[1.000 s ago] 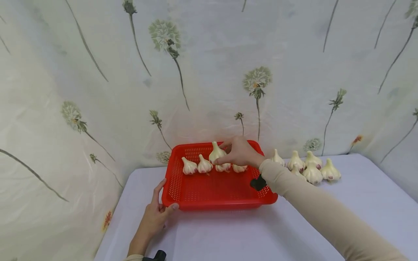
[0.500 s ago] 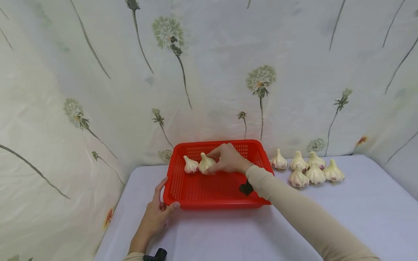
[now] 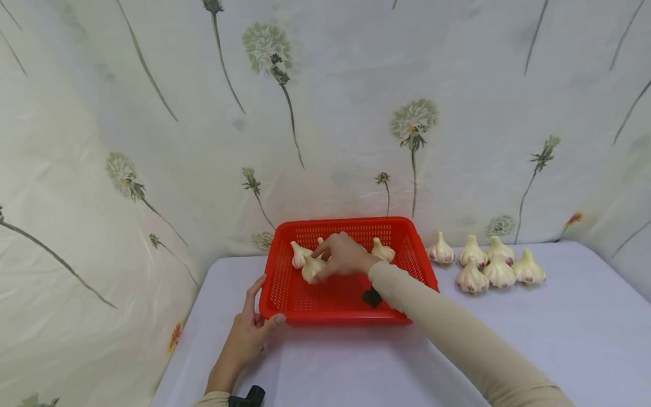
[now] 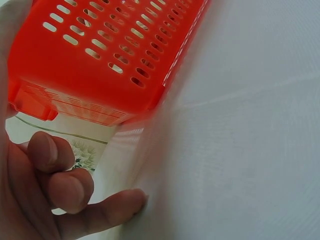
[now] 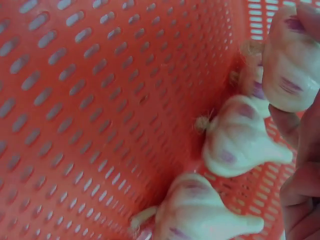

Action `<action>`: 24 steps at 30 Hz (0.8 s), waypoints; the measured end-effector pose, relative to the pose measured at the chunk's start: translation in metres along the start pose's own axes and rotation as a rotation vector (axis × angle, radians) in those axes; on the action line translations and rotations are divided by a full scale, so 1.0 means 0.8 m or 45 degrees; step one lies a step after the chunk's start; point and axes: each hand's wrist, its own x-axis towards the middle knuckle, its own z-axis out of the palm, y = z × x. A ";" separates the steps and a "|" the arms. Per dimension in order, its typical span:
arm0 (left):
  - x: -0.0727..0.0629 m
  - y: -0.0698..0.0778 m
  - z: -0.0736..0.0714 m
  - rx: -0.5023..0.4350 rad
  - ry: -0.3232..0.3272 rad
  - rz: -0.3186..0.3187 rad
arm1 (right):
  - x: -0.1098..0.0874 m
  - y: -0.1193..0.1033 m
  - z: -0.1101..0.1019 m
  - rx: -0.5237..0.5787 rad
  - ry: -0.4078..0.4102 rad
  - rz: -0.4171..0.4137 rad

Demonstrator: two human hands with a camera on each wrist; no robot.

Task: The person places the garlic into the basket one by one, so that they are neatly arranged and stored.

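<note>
My right hand (image 3: 343, 254) is inside the red plastic basket (image 3: 335, 317), pinching a garlic bulb (image 3: 310, 271) between thumb and fingers. In the right wrist view that garlic bulb (image 5: 289, 67) is raised over other garlic bulbs (image 5: 230, 137) lying along the basket wall. One loose garlic bulb (image 3: 299, 257) lies at the basket's left, another (image 3: 382, 250) to the right; my hand partly hides those between. My left hand (image 3: 246, 336) holds the basket's front left corner, thumb at the front rim. In the left wrist view its lower fingers (image 4: 67, 192) are bent beneath the basket side.
Several garlic bulbs (image 3: 498, 271) are grouped on the white-covered table (image 3: 508, 333) to the right of the basket. One bulb (image 3: 441, 249) sits nearest the basket's right wall. A flowered cloth (image 3: 335, 124) hangs behind the table.
My right hand has moved left and towards me, lowering the garlic bulb from above the row to in front of the left bulbs. My left hand has stayed at the corner.
</note>
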 end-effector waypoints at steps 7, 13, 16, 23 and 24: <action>0.000 -0.002 -0.001 -0.025 -0.006 0.036 | 0.015 0.001 0.012 -0.091 -0.037 -0.029; 0.000 -0.003 0.000 -0.030 -0.025 0.041 | 0.021 0.003 0.021 -0.223 -0.066 -0.052; 0.001 -0.002 -0.002 -0.032 -0.022 0.033 | 0.025 0.002 0.024 -0.238 -0.068 -0.087; 0.001 -0.002 -0.004 -0.029 -0.015 0.045 | 0.029 0.001 0.027 -0.213 -0.091 -0.131; 0.001 -0.002 -0.004 -0.030 -0.013 0.045 | 0.029 0.000 0.026 -0.208 -0.094 -0.130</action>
